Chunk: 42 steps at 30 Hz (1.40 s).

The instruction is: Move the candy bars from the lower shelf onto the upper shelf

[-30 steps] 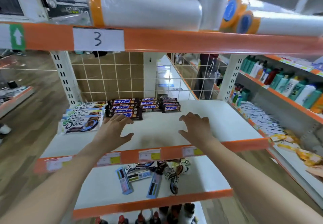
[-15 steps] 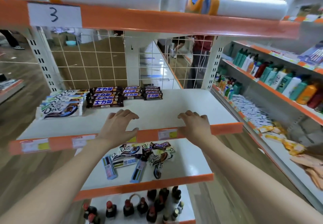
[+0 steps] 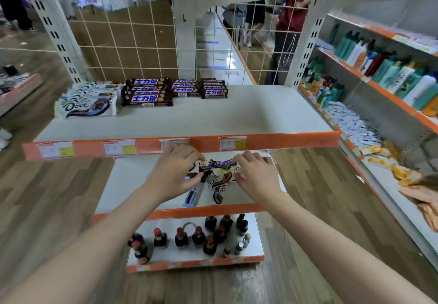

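Note:
A loose pile of candy bars (image 3: 219, 177), dark Snickers and white Dove wrappers, lies on the lower shelf (image 3: 129, 182). My left hand (image 3: 174, 173) reaches under the upper shelf's orange edge, with fingers and thumb pinched on a dark bar at the pile's left side. My right hand (image 3: 257, 176) holds the pile's right side, with a white Dove wrapper between fingers and thumb. On the upper shelf (image 3: 237, 116), at the back left, lie stacked Dove bars (image 3: 87, 105) and rows of Snickers bars (image 3: 148, 93).
A blue flat pack (image 3: 193, 196) lies by the pile near the lower shelf's front. Several small dark bottles (image 3: 208, 237) stand on the bottom shelf. A wire grid (image 3: 132, 42) backs the unit. Shelves of bottles (image 3: 393, 71) run along the right. A person (image 3: 288, 21) stands behind the grid.
Both hands dropped from over the upper shelf to the lower shelf and closed on the candy pile. The view tilted downward.

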Each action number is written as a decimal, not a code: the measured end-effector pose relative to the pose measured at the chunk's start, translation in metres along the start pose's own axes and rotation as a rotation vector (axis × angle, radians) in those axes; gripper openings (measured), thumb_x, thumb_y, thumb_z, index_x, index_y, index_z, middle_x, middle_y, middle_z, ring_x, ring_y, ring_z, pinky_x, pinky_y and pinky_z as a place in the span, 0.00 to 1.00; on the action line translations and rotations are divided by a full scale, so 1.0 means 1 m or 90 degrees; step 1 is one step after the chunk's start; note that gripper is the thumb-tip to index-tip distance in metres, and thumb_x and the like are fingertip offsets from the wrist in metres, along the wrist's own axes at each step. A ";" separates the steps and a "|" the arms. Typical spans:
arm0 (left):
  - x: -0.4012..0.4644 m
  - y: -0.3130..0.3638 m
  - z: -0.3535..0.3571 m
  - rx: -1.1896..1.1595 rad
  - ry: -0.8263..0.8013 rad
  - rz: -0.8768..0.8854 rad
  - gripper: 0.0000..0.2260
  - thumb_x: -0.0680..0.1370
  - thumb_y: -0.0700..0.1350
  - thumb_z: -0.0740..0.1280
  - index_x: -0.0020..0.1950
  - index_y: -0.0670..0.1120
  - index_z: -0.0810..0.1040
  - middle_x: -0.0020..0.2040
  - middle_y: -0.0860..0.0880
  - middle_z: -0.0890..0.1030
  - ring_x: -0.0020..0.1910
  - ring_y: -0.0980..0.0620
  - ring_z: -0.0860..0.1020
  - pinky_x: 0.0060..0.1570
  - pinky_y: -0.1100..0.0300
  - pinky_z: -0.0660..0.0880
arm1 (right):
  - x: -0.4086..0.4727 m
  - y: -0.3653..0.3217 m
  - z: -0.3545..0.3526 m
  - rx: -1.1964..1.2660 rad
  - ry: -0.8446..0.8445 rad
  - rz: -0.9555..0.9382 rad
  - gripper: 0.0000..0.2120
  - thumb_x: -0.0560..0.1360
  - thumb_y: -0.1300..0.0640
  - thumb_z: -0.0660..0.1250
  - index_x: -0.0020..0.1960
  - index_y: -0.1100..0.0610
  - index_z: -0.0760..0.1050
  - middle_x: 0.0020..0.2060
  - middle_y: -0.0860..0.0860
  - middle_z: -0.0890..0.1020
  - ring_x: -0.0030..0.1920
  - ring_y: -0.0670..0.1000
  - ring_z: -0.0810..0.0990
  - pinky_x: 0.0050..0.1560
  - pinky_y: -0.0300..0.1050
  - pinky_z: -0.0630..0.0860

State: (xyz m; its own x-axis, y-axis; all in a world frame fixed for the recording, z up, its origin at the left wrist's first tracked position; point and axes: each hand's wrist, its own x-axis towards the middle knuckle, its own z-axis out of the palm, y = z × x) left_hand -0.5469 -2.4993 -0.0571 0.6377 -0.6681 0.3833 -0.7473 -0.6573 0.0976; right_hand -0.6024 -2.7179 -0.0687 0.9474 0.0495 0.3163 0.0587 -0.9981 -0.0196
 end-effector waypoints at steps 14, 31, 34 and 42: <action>-0.096 -0.027 0.058 -0.062 -0.147 -0.167 0.20 0.70 0.58 0.57 0.52 0.47 0.78 0.50 0.50 0.80 0.52 0.46 0.77 0.47 0.52 0.70 | -0.046 -0.035 0.070 0.052 -0.127 -0.005 0.14 0.68 0.54 0.71 0.53 0.54 0.77 0.49 0.52 0.81 0.49 0.57 0.80 0.45 0.51 0.73; -0.144 -0.059 0.140 -0.133 -0.298 -0.238 0.22 0.68 0.59 0.58 0.54 0.48 0.77 0.52 0.47 0.79 0.53 0.44 0.75 0.51 0.49 0.72 | -0.065 -0.066 0.151 0.098 -0.311 0.034 0.17 0.76 0.51 0.63 0.64 0.52 0.69 0.62 0.50 0.73 0.62 0.54 0.70 0.57 0.51 0.66; -0.150 -0.062 0.157 -0.146 -0.301 -0.263 0.19 0.68 0.55 0.60 0.54 0.48 0.77 0.52 0.49 0.78 0.54 0.45 0.74 0.50 0.48 0.71 | -0.064 -0.068 0.171 0.110 -0.322 0.066 0.17 0.76 0.51 0.64 0.63 0.52 0.70 0.60 0.50 0.74 0.61 0.54 0.71 0.57 0.50 0.65; -0.160 -0.086 0.211 -0.159 -0.316 -0.274 0.15 0.71 0.49 0.69 0.56 0.47 0.77 0.52 0.48 0.78 0.54 0.44 0.74 0.51 0.47 0.71 | -0.049 -0.068 0.228 0.118 -0.365 0.098 0.18 0.76 0.50 0.63 0.65 0.52 0.70 0.62 0.51 0.73 0.63 0.55 0.71 0.61 0.53 0.66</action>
State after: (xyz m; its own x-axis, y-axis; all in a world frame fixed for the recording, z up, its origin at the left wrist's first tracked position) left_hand -0.5454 -2.4091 -0.3206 0.8519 -0.4857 -0.1959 -0.3917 -0.8392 0.3772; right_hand -0.5813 -2.6442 -0.2992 0.9644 -0.0308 -0.2626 -0.0868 -0.9750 -0.2045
